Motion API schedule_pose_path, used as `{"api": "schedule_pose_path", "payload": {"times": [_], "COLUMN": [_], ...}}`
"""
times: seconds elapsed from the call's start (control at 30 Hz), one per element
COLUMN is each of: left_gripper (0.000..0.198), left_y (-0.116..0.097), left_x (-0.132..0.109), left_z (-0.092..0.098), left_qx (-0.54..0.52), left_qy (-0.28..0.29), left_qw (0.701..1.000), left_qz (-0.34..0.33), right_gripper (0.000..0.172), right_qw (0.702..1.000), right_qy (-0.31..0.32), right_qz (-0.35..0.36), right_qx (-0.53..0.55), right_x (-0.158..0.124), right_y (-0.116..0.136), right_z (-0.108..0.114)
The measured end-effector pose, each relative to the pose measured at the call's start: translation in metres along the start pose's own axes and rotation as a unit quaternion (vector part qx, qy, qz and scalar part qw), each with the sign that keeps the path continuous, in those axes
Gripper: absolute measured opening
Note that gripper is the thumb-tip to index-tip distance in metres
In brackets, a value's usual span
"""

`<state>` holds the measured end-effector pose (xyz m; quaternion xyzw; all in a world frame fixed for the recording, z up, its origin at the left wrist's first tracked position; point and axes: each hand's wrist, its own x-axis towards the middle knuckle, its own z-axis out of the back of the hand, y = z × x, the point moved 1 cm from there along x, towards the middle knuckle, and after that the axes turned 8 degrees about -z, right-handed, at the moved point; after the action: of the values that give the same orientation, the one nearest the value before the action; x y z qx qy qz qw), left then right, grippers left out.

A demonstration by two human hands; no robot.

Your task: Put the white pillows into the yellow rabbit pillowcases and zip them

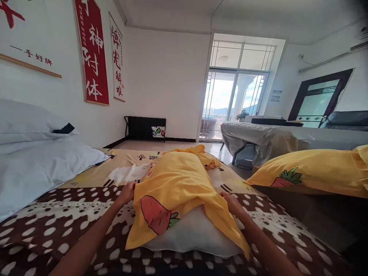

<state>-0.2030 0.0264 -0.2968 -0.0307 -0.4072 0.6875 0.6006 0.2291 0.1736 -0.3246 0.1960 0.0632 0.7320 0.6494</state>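
Note:
A yellow pillowcase point(184, 176) with a printed carrot lies on the bed in front of me. Its near end hangs loose, and the white pillow point(195, 234) inside shows through that opening. My left hand point(130, 191) is closed on the left edge of the case. On the opposite edge, my right hand point(230, 202) grips the fabric in the same way, its fingertips partly hidden by the cloth. Beyond the pillow lies a bunched yellow cloth point(198, 149).
A brown and cream patterned blanket point(71, 214) covers the bed. White pillows point(43, 161) are stacked at the left. Another yellow pillow point(313, 170) with a carrot print rests at the right. Farther back stands a plastic-covered table point(258, 138); a black folded panel point(140, 128) leans against the wall.

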Motion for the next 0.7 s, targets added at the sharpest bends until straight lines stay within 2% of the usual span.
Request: {"api": "schedule_pose_path", "payload": {"times": [0.07,0.1,0.17,0.23,0.3,0.37,0.4,0.47,0.53,0.6,0.63,0.7], "left_gripper": [0.023,0.023,0.023,0.023,0.042,0.052,0.046,0.027,0.021,0.022,0.023,0.025], "left_y": [-0.004,-0.008,-0.018,-0.030,-0.041,-0.051,-0.055,-0.061,-0.066,-0.072,-0.075,-0.085], "left_x": [-0.007,-0.017,-0.047,-0.085,-0.118,-0.136,-0.138,-0.132,-0.115,-0.088,-0.072,-0.032], "left_z": [0.022,0.031,0.040,0.034,0.017,-0.003,-0.010,-0.014,-0.003,0.021,0.036,0.066], "left_qx": [0.017,0.024,0.050,0.108,0.190,0.255,0.276,0.289,0.269,0.245,0.244,0.275], "left_qy": [-0.066,-0.099,-0.122,-0.064,0.010,0.055,0.072,0.117,0.183,0.232,0.239,0.196], "left_qw": [0.998,0.994,0.978,0.937,0.883,0.854,0.851,0.855,0.854,0.854,0.858,0.877], "left_qz": [-0.008,-0.037,-0.162,-0.327,-0.430,-0.450,-0.440,-0.416,-0.406,-0.396,-0.383,-0.343], "right_gripper": [0.024,0.028,0.031,0.025,0.027,0.043,0.045,0.036,0.031,0.033,0.034,0.036], "right_qw": [0.999,0.995,0.970,0.936,0.918,0.914,0.918,0.935,0.955,0.972,0.980,0.991], "right_qy": [-0.042,-0.084,-0.175,-0.215,-0.193,-0.156,-0.133,-0.073,-0.006,0.023,0.016,-0.023], "right_qz": [0.010,0.035,0.127,0.248,0.338,0.374,0.373,0.346,0.297,0.228,0.190,0.124], "right_qx": [0.023,0.049,0.110,0.125,0.070,0.012,-0.002,-0.003,0.017,0.041,0.051,0.051], "right_x": [-0.012,-0.023,-0.054,-0.089,-0.118,-0.132,-0.133,-0.125,-0.106,-0.080,-0.066,-0.035], "right_y": [-0.013,-0.019,-0.030,-0.036,-0.036,-0.032,-0.030,-0.026,-0.026,-0.028,-0.028,-0.022], "right_z": [0.014,0.021,0.031,0.034,0.029,0.023,0.021,0.023,0.035,0.058,0.072,0.101]}}
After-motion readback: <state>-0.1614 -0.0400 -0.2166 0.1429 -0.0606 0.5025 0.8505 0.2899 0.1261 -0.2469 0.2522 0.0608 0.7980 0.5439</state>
